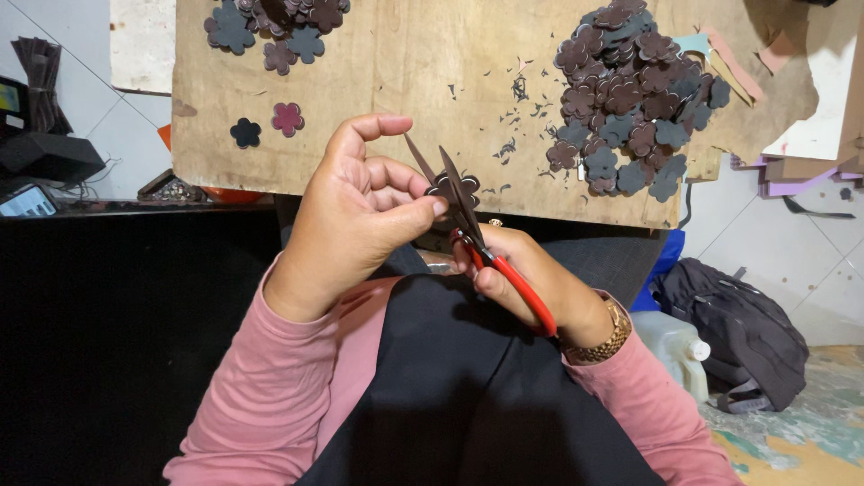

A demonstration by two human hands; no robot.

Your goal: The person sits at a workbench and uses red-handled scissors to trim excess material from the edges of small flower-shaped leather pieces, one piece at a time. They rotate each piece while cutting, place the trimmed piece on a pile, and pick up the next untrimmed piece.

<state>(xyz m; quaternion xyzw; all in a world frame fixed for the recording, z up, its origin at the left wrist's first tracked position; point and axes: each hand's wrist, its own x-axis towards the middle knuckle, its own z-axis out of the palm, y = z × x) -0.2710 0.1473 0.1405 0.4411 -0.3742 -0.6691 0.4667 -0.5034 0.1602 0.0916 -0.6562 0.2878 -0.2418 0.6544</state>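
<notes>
Nearest: pink sleeves and a dark lap, cut off at the lower edge. Right hand (522, 274), grip closed round the red handles of a pair of scissors (477, 238); finger loops hidden inside the fist, blades parted in a narrow V. Gold wristwatch (601, 342) on that wrist. Left hand (360, 211), grip pinched, thumb and fingertips on a small dark flower cutout (450, 186) held between the blades; its outline partly covered by the blades and thumb.

Beyond: wooden bench (405, 81), worn and scored, its far side cut off at the top edge. Fine dark trimmings scattered mid-board. Large heap of cutouts (625, 99), brown and grey-blue, to the right; smaller heap (270, 27) top left, partly out of view; two loose flowers (267, 124) beside it.

Surroundings: pale tiled floor; dark backpack (733, 328) and white plastic jug (670, 346) at right; stacked card scraps upper right; dark objects at left, hard to identify.
</notes>
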